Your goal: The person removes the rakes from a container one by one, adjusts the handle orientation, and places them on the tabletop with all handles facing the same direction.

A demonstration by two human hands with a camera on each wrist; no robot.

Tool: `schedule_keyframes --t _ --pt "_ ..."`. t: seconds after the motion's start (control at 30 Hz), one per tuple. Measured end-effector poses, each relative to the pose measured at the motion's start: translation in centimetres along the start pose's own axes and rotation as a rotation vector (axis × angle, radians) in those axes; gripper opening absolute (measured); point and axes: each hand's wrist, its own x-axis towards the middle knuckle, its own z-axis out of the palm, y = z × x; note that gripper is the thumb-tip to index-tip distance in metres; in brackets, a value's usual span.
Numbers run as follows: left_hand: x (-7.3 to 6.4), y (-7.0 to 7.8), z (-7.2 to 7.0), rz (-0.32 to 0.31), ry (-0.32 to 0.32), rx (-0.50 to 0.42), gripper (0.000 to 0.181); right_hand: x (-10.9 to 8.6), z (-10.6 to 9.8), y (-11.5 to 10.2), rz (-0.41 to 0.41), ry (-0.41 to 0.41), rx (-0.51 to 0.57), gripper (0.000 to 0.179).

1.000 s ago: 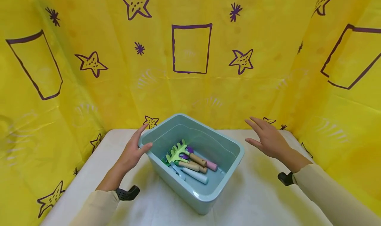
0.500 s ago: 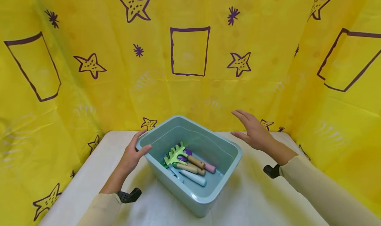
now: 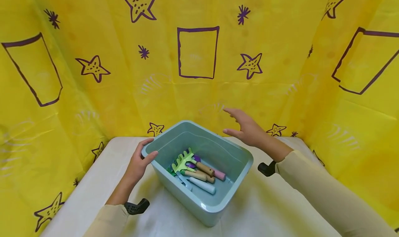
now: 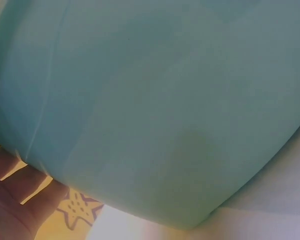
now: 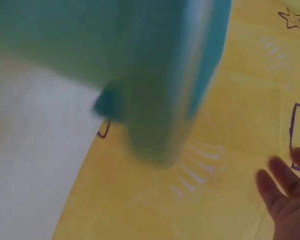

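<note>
A pale blue-green plastic bin (image 3: 218,152) stands at an angle on the table. My left hand (image 3: 137,164) grips its left corner, thumb over the rim and fingers along the outside; the left wrist view shows that hand (image 4: 17,200) against the bin wall (image 4: 150,100). Toy garden tools lie inside: a light green rake (image 3: 182,161), wooden handles (image 3: 195,175), a light blue handle (image 3: 202,186), a pink handle (image 3: 219,175) and purple pieces (image 3: 197,158). Above the bin's far right side my right hand (image 3: 247,128) hovers with fingers extended, holding nothing.
A white-covered table (image 3: 268,202) lies under the bin. Yellow cloth (image 3: 199,102) printed with purple stars and frames encloses the back and both sides. Black wrist cameras (image 3: 137,207) sit on both wrists.
My right hand has moved left and slightly up, from beside the bin to over its far right rim. The left hand keeps its hold on the corner, and the tools lie as before.
</note>
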Motion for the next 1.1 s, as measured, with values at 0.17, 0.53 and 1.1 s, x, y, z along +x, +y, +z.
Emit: schedule_keyframes --t 0.17,0.53,1.1 --pt "-0.1 0.1 0.1 -0.013 -0.004 -0.021 0.06 1.5 0.4 -1.2 0.015 -0.046 0.058 0.062" --pt "-0.1 0.0 0.0 -0.04 -0.016 -0.043 0.06 4.8 1.5 -2.8 0.033 -0.192 0.185 0.065" --pt "0.0 -0.4 -0.1 -0.038 -0.02 -0.049 0.059 7.7 5.3 -3.9 0.265 -0.626 0.515 0.07"
